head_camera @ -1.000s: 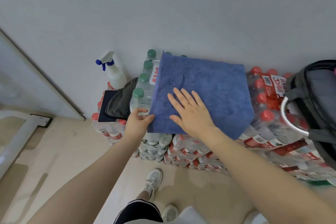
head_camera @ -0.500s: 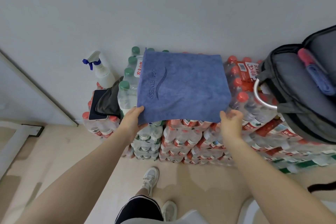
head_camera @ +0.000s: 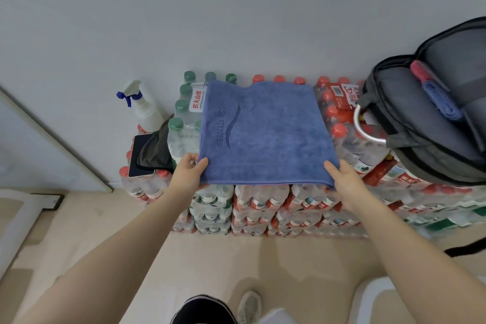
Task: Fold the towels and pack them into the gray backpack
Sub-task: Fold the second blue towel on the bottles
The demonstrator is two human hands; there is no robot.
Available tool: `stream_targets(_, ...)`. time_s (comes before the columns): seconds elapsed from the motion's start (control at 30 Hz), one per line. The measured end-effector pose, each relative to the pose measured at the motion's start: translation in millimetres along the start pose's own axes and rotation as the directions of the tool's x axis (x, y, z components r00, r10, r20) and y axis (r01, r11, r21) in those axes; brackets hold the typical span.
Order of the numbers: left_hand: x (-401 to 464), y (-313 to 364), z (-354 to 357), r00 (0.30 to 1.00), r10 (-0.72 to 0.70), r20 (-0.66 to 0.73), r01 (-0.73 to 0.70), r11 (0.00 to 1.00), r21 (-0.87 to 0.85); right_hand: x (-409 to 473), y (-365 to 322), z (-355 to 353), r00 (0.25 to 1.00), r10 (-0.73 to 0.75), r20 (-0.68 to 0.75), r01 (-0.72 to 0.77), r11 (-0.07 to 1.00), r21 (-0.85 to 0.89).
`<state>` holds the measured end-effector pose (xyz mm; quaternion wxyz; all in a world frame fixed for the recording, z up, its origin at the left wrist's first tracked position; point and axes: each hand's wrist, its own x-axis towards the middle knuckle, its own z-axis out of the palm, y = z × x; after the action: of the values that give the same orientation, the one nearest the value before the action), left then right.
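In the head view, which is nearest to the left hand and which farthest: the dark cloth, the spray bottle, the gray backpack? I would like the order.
From the left hand, which grips the blue towel's near left corner:
1. Dark cloth, just left of the hand, beside the phone.
2. Spray bottle, farther back on the left, by the wall.
3. Gray backpack, far right, beyond the towel.

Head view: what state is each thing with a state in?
Blue terry towel: folded flat on the bottle packs, near corners held.
Gray fabric backpack: unzipped, open, rolled towels inside.
Left hand: pinches the near-left corner.
Right hand: grips the near-right corner.
White plastic spray bottle: upright.
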<state>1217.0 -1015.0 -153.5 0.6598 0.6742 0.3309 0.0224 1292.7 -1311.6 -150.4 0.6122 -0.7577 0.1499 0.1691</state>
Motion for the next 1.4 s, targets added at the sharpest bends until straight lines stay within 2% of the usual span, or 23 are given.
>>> stream_targets(0.13, -12, 8, 1, 0.998, 0.038, -0.059, -0.035, 0.998, 0.053, -9, -10, -3, 0.995, -0.076, -0.061, 0.073, 0.996, -0.057)
stream_targets(0.2, -17, 16, -2, 0.995, 0.086, -0.053, -0.085, 0.996, 0.028, -18, -18, -4, 0.991, -0.111, -0.071, 0.115, 0.992, 0.043)
stream_targets(0.27, -23, 24, -5, 0.989, 0.145, 0.025, -0.144, 0.989, -0.027, -27, -24, -6, 0.987, -0.152, -0.056, 0.16, 0.969, 0.187)
stream_targets(0.43, -31, 46, -13, 0.911, 0.357, 0.208, -0.353, 0.934, -0.059, -38, -41, -13, 0.95, -0.313, -0.002, 0.294, 0.891, 0.344)
stream_targets(0.5, -30, 57, -20, 0.866, 0.384, 0.32, -0.386, 0.921, -0.058, -40, -51, -18, 0.929, -0.365, 0.059, 0.306, 0.849, 0.432)
stream_targets(0.57, -24, 69, -27, 0.808, 0.37, 0.458, -0.429, 0.903, 0.028, -40, -63, -25, 0.893, -0.421, 0.159, 0.32, 0.843, 0.433)
stream_targets(0.63, -18, 83, -29, 0.776, 0.396, 0.491, -0.553, 0.801, 0.228, -32, -73, -32, 0.876, -0.44, 0.197, 0.367, 0.874, 0.32)
stream_targets(0.7, -7, 92, -27, 0.727, 0.489, 0.482, -0.685, 0.557, 0.47, -27, -86, -34, 0.88, -0.451, 0.149, 0.434, 0.891, 0.132)
stream_targets(0.73, -1, 95, -26, 0.699, 0.537, 0.472, -0.709, 0.442, 0.549, -22, -91, -34, 0.879, -0.464, 0.108, 0.461, 0.886, 0.051)
stream_targets(0.77, 6, 96, -25, 0.678, 0.587, 0.442, -0.712, 0.374, 0.595, -16, -95, -34, 0.878, -0.475, 0.061, 0.476, 0.879, -0.009)
stream_targets(0.8, 13, 97, -24, 0.666, 0.624, 0.408, -0.706, 0.351, 0.615, -9, -98, -34, 0.878, -0.478, 0.018, 0.478, 0.877, -0.046)
stream_targets(0.87, 22, 100, -22, 0.67, 0.66, 0.339, -0.699, 0.406, 0.589, 5, -102, -35, 0.889, -0.458, -0.013, 0.456, 0.886, -0.085)
stream_targets(0.93, 26, 107, -18, 0.705, 0.654, 0.275, -0.689, 0.54, 0.482, 21, -105, -35, 0.905, -0.425, 0.003, 0.423, 0.9, -0.102)
stream_targets(1.03, 30, 120, -10, 0.809, 0.518, 0.278, -0.584, 0.761, 0.282, 37, -116, -28, 0.921, -0.39, 0.0, 0.389, 0.919, -0.058)
stream_targets(1.1, 41, 128, -3, 0.864, 0.434, 0.254, -0.484, 0.856, 0.183, 49, -123, -21, 0.933, -0.359, -0.009, 0.359, 0.933, 0.004)
stream_targets(1.27, 88, 140, 17, 0.935, 0.292, 0.2, -0.331, 0.922, 0.201, 89, -137, 4, 0.934, -0.349, -0.074, 0.341, 0.935, -0.093)
stream_targets(1.4, 125, 139, 33, 0.954, 0.217, 0.208, -0.284, 0.877, 0.389, 122, -144, 17, 0.942, -0.318, -0.108, 0.286, 0.929, -0.236)
